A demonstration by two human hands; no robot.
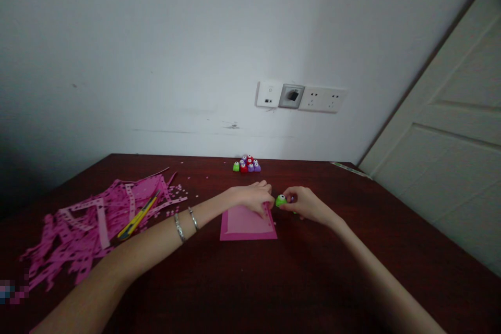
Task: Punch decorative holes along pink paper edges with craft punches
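Note:
A pink sheet of paper (250, 222) with a darker pink border lies on the dark red table. My left hand (256, 197), with two bracelets on its wrist, rests over the sheet's far right part, its bent fingers closed on the edge there. Just to the right, my right hand (305, 202) grips a small green craft punch (281, 200) between thumb and fingers. A bit of purple shows among those fingers, too small to make out. Behind the hands, several more craft punches (243, 168) in green, red and purple stand in a cluster.
A tangle of punched pink paper strips (97, 214) covers the table's left side, with a yellow utility knife (139, 216) on it. Tiny paper bits are scattered nearby. A thin strip (351, 169) lies at the far right edge. A wall with sockets (319, 99) rises behind.

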